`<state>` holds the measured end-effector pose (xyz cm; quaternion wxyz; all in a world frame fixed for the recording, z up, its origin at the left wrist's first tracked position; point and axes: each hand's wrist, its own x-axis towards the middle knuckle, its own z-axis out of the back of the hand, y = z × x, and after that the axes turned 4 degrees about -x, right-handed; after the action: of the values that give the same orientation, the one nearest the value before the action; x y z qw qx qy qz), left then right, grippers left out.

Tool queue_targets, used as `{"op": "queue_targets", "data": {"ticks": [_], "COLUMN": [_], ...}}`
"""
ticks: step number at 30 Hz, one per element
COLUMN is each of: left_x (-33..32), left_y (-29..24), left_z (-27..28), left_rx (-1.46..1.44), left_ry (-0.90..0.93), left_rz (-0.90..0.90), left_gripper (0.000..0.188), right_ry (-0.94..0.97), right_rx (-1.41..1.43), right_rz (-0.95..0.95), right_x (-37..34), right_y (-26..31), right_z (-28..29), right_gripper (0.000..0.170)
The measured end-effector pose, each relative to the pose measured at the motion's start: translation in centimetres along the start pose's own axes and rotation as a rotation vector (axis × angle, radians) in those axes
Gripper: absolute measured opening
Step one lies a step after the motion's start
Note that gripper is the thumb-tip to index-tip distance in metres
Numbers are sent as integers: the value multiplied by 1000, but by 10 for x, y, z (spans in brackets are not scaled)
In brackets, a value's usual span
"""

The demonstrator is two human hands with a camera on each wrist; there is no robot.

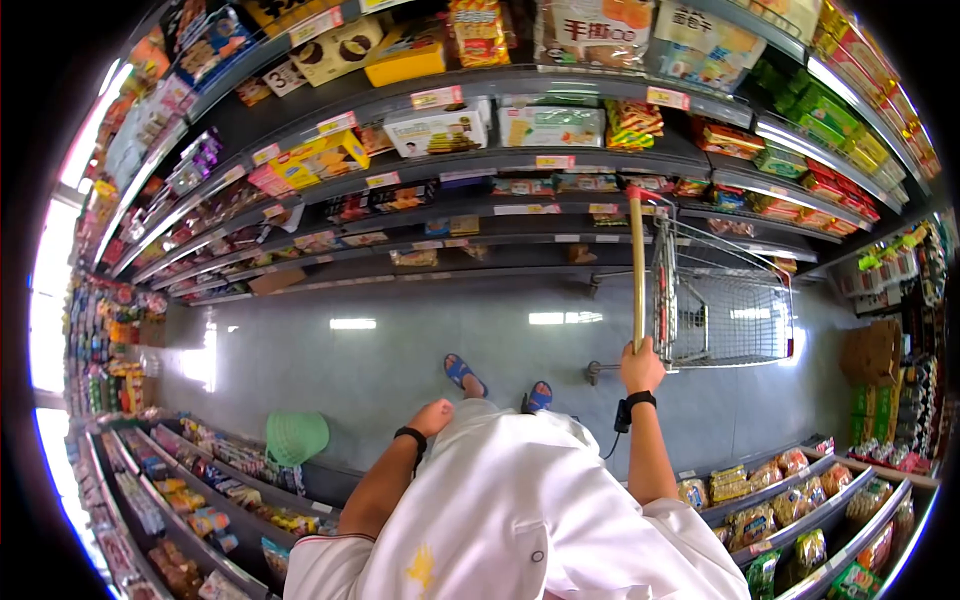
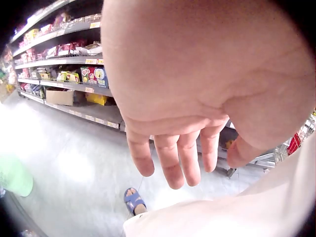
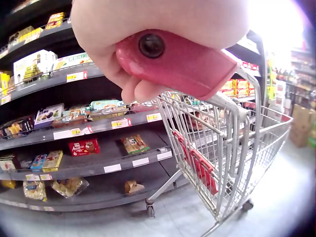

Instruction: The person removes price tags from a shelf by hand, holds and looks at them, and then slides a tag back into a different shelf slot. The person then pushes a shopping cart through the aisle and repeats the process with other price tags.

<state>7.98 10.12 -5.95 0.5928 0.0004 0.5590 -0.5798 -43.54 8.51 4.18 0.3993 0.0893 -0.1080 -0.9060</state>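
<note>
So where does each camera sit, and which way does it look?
Head: on the person's head, facing forward and down at shelves and a cart; arms, left grip, right grip and sandalled feet show.
Left wrist: on that wrist, facing past the left grip to shelves and floor; one sandalled foot shows.
Right wrist: on that wrist, facing the right grip, which holds the red handle end, with cart and shelves beyond.
Head and right wrist both show the cart.

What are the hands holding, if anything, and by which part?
Right hand: the shopping cart, by the end of its push handle nearest the body. Left hand: nothing.
</note>
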Motion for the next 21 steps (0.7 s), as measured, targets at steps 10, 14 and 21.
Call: {"op": "queue_targets", "data": {"ticks": [10, 14, 21], "left_x": [-7, -6, -6], "left_y": [-7, -8, -14], "left_z": [-6, -11, -13], "left_rx": [50, 59, 33], "left_ry": [-55, -85, -178], "left_rz": [-95, -99, -82], "left_gripper": [25, 25, 25], "right_ry": [4, -17, -2], "right_rx": [-49, -98, -95], "right_rz": [8, 22, 15], "right_x": [0, 3, 2], "right_y": [5, 4, 4], "right_z": [1, -2, -4], "right_gripper": [30, 28, 32]}}
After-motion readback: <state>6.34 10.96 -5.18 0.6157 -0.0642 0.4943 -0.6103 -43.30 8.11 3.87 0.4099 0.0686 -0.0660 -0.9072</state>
